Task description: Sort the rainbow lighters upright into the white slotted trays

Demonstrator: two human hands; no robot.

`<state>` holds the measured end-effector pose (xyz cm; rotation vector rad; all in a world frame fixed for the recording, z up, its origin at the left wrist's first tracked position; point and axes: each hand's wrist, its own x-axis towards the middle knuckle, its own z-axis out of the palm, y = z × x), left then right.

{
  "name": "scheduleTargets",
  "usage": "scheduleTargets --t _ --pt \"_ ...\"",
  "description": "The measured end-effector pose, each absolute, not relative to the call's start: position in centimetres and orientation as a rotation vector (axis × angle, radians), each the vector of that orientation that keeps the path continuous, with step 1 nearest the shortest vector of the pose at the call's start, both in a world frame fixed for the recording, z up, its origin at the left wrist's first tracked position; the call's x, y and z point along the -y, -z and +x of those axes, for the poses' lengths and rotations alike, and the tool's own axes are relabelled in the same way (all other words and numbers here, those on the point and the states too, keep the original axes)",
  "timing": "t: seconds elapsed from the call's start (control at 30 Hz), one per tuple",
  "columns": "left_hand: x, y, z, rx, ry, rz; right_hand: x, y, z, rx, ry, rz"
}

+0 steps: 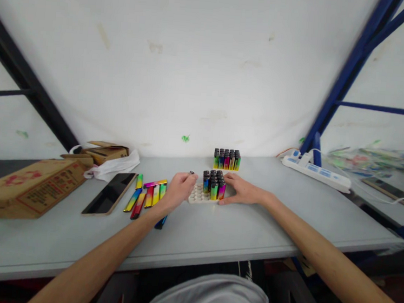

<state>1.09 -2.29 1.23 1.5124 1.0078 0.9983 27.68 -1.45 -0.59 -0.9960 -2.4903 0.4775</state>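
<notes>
My left hand (181, 187) is closed around a lighter (191, 172). Only its dark metal-tipped top shows above the fingers, at the left end of a white tray (198, 199) with round holes. Several colourful lighters (214, 190) with black tops stand upright in the tray's right part, while holes on its left show bare. My right hand (239, 190) spans the tray's right end, thumb at the front corner and fingers behind, gripping it beside the lighters. Several more lighters (148, 197) lie loose on the table left of my left hand.
Behind the tray stands another block of upright lighters (227, 160). At left are a phone (110, 194), a cardboard box (35, 182) and a white plastic bag (117, 164). A white power strip (315, 173) with cables lies at right on the grey table (251, 230), against the wall.
</notes>
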Motion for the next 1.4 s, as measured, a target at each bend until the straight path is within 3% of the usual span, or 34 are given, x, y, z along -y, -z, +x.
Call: scheduleTargets --t 0.57,0.9,1.4 --pt "2.5 -1.3 1.6 -0.888 -0.987 1.477 1.3 0.8 27.7 2.482 -0.474 -0.996" --pt "2.2 -1.4 0.9 -0.855 -1.087 1.913 1.3 0.8 27.8 2.494 -0.453 -0.992" --pt "1.8 -2.0 -0.3 -0.8 -0.803 2.273 1.3 0.8 27.8 2.496 -0.496 -1.043"
